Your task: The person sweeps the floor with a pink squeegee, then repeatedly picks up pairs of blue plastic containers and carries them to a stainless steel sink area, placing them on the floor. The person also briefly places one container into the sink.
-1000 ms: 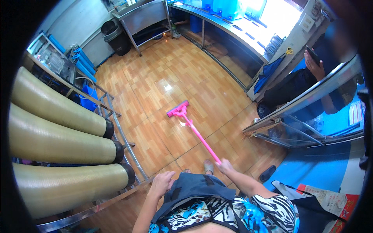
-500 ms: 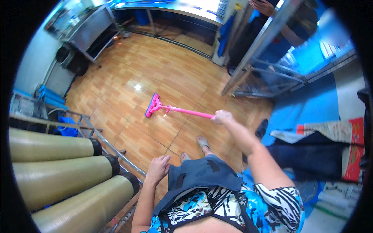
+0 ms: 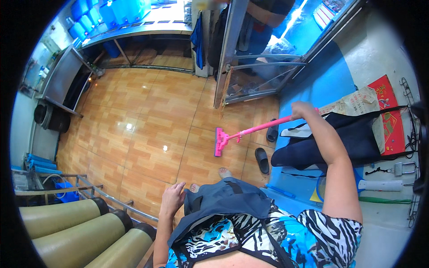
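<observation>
My right hand (image 3: 303, 110) is closed round the pink handle of a sponge mop (image 3: 268, 126), near its upper end. The mop's pink head (image 3: 220, 142), with a dark strip along its far-left side, rests on the wood-patterned tile floor (image 3: 147, 107) ahead of my feet. My left hand (image 3: 172, 199) hangs in front of my body beside the dark apron (image 3: 223, 196). Its fingers are loosely bent and nothing shows in them. Two dark slippers (image 3: 262, 161) (image 3: 272, 130) lie to the right of the mop head.
Large film rolls (image 3: 76, 236) lie on a metal rack at lower left. A glass door (image 3: 263, 67) stands ajar at the far right, a person behind it. Dark aprons (image 3: 330, 145) hang on the right wall. A metal table (image 3: 138, 33) and a sink unit (image 3: 65, 78) line the far side.
My right hand has swung the mop to the right, and its head now sits nearer the slippers. The view has turned right, showing more of the wall. My left hand stays by the apron.
</observation>
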Available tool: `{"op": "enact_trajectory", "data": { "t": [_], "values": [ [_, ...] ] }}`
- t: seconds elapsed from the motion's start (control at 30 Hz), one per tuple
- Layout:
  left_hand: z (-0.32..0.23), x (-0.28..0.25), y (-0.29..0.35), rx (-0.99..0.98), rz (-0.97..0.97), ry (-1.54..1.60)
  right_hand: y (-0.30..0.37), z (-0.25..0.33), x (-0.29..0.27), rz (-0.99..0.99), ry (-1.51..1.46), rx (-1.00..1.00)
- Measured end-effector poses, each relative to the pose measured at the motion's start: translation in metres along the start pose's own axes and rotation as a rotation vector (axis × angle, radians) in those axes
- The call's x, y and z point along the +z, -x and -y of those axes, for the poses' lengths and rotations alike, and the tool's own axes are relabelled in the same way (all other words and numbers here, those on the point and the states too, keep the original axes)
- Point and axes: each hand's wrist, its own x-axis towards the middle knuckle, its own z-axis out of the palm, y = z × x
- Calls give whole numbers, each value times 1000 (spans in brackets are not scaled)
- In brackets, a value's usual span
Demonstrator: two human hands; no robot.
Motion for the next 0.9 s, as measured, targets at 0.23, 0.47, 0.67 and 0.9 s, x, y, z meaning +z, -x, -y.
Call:
{"op": "enact_trajectory", "data": {
  "t": [0.23, 0.47, 0.67, 0.9],
  "values": [
    [-51, 23, -41, 58, -82, 7, -55, -142, 55, -41, 41, 155],
    [-85, 46, -67, -7, -9, 14, -115, -274, 120, -180, 89, 225],
    [-100, 42, -68, -70, 9, -53, -150, -338, 125, -233, 119, 230],
    [-101, 42, -39, -194, -78, -83, -197, -231, 174, -148, 173, -60]
  ]
}}
